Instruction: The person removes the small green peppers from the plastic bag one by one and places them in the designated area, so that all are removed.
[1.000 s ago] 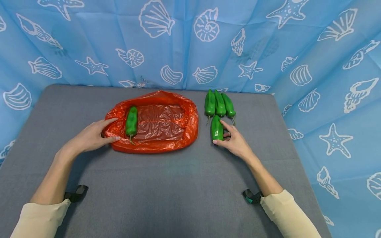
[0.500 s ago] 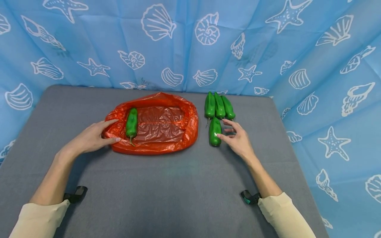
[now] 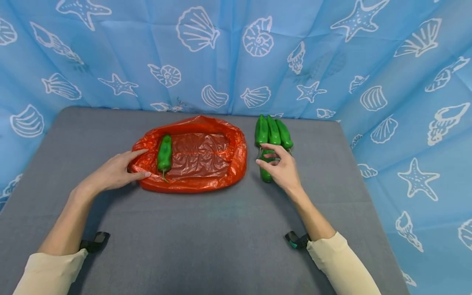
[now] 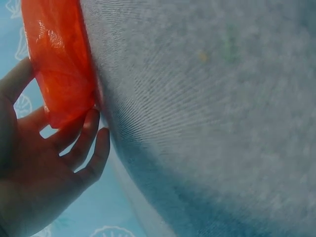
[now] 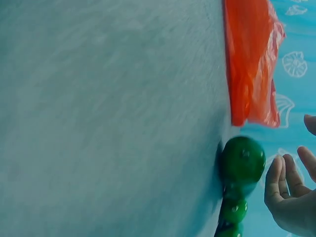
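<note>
My left hand (image 3: 112, 172) holds the left end of a red plastic bag (image 3: 195, 185), thumb and fingers spread round its rim. In the left wrist view, fingers show behind the bag (image 4: 61, 59). Inside the bag, towards its left, lies one green pepper (image 3: 164, 153), stem towards me. My right hand (image 3: 284, 170) hovers over another green pepper (image 3: 266, 176) and partly hides it in the head view. Its fingers are bent loosely with a gap to the thumb, and nothing is between them. The right wrist view shows this pepper (image 5: 243, 160) apart from the fingertips.
Just behind the covered pepper, three green peppers (image 3: 273, 132) lie side by side, stems towards me. Everything stands on a grey cloth-covered table (image 3: 206, 241). A blue curtain (image 3: 228, 53) with white shell prints hangs along the table's back and sides.
My right hand has let go of the front pepper, drawn off to its right, then come back leftwards above it. The left hand and the bag have stayed in place.
</note>
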`<state>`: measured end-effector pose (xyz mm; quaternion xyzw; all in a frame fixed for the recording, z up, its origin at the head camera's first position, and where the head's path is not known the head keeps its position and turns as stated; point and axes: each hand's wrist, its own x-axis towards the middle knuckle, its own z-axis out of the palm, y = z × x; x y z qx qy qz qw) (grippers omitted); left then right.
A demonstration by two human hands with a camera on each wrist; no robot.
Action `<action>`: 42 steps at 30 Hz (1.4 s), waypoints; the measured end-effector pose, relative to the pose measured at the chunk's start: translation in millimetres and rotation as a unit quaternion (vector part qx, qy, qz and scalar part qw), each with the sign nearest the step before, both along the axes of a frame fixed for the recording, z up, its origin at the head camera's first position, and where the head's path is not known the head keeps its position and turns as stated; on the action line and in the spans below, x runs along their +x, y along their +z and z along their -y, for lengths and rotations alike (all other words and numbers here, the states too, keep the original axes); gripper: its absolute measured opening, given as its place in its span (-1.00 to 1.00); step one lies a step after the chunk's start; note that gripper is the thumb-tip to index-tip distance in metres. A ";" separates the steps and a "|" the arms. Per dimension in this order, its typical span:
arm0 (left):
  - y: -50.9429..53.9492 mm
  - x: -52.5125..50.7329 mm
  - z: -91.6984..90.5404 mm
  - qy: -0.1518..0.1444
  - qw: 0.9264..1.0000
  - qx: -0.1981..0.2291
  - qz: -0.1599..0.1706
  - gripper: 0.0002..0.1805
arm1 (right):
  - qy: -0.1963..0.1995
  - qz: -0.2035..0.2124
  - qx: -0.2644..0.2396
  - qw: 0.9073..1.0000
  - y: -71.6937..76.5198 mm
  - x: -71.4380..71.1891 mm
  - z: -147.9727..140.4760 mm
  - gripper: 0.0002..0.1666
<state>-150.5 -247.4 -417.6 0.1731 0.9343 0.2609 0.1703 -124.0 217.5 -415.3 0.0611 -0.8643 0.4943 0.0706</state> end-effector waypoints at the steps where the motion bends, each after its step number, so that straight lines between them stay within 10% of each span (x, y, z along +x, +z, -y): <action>1: 0.2 -0.5 0.2 0.000 1.000 0.000 -0.001 -0.05 | 0.005 -0.002 -0.003 1.000 0.8 -1.2 2.9 -0.44; 24: 0.9 -2.3 -4.1 0.002 1.000 -0.003 0.001 -0.04 | 0.081 0.017 -0.042 0.996 50.9 4.6 78.4 -0.45; 31: 1.2 -3.0 -3.0 0.007 1.000 -0.006 0.006 -0.03 | 0.105 0.021 -0.063 0.992 49.4 -1.8 97.1 -0.43; 42: -0.9 0.5 -2.0 0.010 1.000 0.001 0.006 -0.06 | 0.141 0.022 -0.049 0.989 8.1 -24.6 117.8 -0.35</action>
